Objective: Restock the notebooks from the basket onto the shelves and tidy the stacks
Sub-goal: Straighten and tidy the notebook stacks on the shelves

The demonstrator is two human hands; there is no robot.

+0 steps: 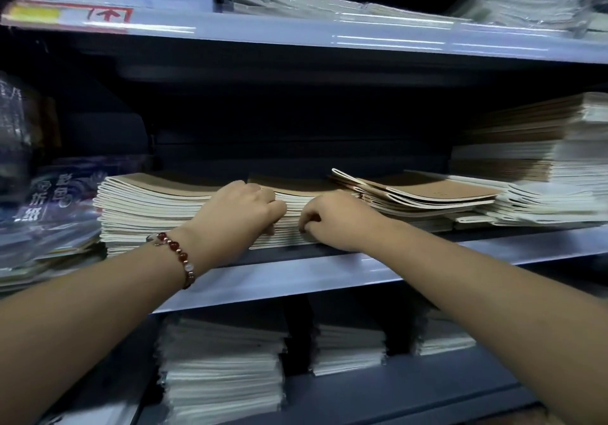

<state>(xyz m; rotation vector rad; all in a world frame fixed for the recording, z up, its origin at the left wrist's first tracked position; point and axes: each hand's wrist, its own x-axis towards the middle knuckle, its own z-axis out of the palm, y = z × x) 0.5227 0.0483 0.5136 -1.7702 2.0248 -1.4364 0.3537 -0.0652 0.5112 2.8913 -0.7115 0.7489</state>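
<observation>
Notebook stacks point(158, 207) line the middle shelf point(329, 273); seemingly more stacks point(223, 368) below.

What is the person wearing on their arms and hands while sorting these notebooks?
Both forearms are bare, with no sleeves or gloves showing. The left wrist carries a beaded bracelet of dark red round beads, a few pale ones and a small metal piece. The right hand and wrist show no jewellery.

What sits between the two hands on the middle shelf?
In the head view, only the front edges of the middle notebook stack show between the left hand and right hand; nothing else.
</observation>
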